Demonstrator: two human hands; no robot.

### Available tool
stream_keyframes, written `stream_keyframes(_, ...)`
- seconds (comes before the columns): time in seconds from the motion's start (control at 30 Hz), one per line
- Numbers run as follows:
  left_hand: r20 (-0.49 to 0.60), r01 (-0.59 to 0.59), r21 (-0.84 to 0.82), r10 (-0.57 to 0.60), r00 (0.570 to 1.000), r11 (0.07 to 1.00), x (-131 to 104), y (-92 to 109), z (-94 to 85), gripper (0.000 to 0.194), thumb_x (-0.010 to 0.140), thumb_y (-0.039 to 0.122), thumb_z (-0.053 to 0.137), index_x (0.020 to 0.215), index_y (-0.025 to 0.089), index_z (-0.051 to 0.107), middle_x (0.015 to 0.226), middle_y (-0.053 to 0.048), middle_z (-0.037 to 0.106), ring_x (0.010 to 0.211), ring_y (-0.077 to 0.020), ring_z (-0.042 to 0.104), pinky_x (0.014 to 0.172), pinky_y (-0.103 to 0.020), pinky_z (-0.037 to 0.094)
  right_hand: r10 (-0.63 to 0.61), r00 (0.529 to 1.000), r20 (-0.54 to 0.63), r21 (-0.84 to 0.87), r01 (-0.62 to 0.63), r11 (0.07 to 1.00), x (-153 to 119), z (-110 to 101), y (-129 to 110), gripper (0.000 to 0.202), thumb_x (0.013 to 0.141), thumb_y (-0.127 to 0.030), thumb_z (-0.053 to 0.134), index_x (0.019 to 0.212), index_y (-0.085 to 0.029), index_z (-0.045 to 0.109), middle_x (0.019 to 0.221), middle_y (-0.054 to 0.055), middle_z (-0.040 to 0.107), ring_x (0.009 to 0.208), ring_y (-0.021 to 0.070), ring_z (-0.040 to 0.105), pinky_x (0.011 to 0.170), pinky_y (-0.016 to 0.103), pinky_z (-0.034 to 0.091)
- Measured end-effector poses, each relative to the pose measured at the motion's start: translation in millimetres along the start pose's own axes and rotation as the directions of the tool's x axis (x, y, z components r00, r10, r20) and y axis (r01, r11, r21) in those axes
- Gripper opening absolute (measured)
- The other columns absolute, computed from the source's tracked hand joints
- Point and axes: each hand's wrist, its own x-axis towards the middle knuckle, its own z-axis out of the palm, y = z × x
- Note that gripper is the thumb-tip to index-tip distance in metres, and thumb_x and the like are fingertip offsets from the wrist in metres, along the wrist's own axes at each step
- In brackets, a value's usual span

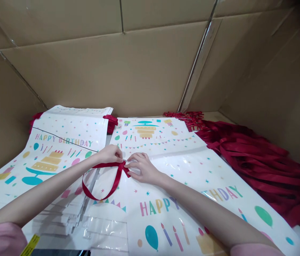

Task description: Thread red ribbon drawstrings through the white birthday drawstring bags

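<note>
A red ribbon (117,179) hangs in a loop over the middle of a white sheet printed with "HAPPY BIRTHDAY" (150,209). My left hand (110,155) is closed, its fingertips pinching the ribbon's upper strand near the sheet's edge. Just to the right, my right hand (143,170) pinches the ribbon's short end between thumb and fingers. Where the strands meet between both hands, the fingers partly cover them. The printed sheet lies on a stack of similar sheets, bent over toward the back.
On the left is another stack of printed birthday sheets (67,140), with red ribbon (112,123) bunched at its side. A large heap of red ribbons (251,160) lies at right. Cardboard walls (107,71) enclose the back and sides. A yellow tape strip (30,245) shows at bottom left.
</note>
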Motion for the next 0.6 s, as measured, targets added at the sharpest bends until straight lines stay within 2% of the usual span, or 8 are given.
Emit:
stream_keyframes(0.17,-0.009,0.082,-0.011,-0.082,0.997,0.997,0,3,-0.5,0.013,0.065,0.03,0.065,0.069,0.017,0.064,0.056,0.003,0.059,0.057,-0.0142,0.054,0.053,-0.022,0.032,0.043,0.999,-0.032,0.002,-0.043,0.999,0,1,2,0.038,0.079,-0.037,0.062,0.113,-0.023,0.059,0.118,0.008,0.058,0.118,0.0252,0.043,0.099,0.041,0.026)
stream_keyframes(0.43,0.023,0.068,-0.077,-0.067,0.998,0.995,1,1,4.3,0.018,0.067,0.033,0.064,0.064,0.016,0.059,0.062,0.001,0.063,0.061,-0.0147,0.056,0.055,-0.022,0.034,0.096,0.995,-0.003,0.019,-0.096,0.995,0,0,3,0.042,0.078,-0.042,0.061,0.115,-0.022,0.056,0.112,0.008,0.062,0.12,0.0255,0.045,0.103,0.045,0.021)
stream_keyframes(0.6,-0.04,0.048,-0.081,-0.051,0.998,0.996,7,-6,15.8,0.023,0.069,0.038,0.065,0.066,0.016,0.06,0.066,0.0,0.064,0.062,-0.0148,0.056,0.057,-0.022,0.035,0.086,0.996,-0.004,0.017,-0.086,0.996,0,-1,1,0.04,0.08,-0.041,0.061,0.115,-0.022,0.056,0.113,0.009,0.062,0.119,0.0251,0.045,0.103,0.045,0.021)
